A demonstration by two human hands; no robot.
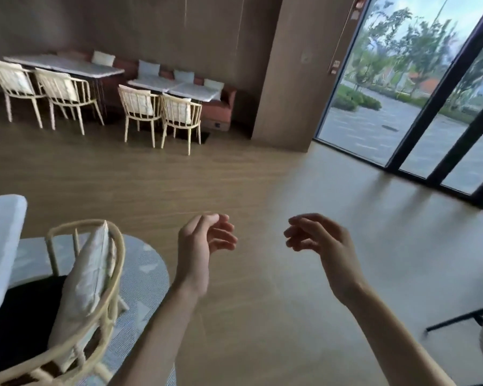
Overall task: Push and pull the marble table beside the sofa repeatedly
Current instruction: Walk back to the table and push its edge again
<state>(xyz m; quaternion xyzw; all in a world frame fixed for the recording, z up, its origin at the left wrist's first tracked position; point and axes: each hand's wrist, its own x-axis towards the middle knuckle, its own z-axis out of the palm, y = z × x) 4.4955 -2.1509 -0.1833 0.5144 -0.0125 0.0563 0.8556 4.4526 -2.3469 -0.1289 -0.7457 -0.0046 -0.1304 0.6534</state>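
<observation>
- The white marble tables [195,90] stood far across the room, set against the reddish-brown sofa bench [221,107] along the back wall, well apart from both hands.
- Their white surface showed nothing on it that could be made out; the view was blurred.
- Four pale wooden spindle-back chairs [179,118] with white cushions stood on the near side of those tables.
- Nearer than the sofa bench, the left hand [204,240] hung in mid-air over the tan wood floor [234,176], fingers [223,232] loosely curled and released, grasping nothing.
- The right hand [318,235] hung beside it, a gap between the two, fingers likewise slack and empty.
- Nearest of all, left of the hands, a cream rattan chair [95,302] held a white pillow [87,274] on a grey oval rug [148,274].
- Right of the sofa bench, dark-framed glass windows [430,107] showed trees outside.
</observation>
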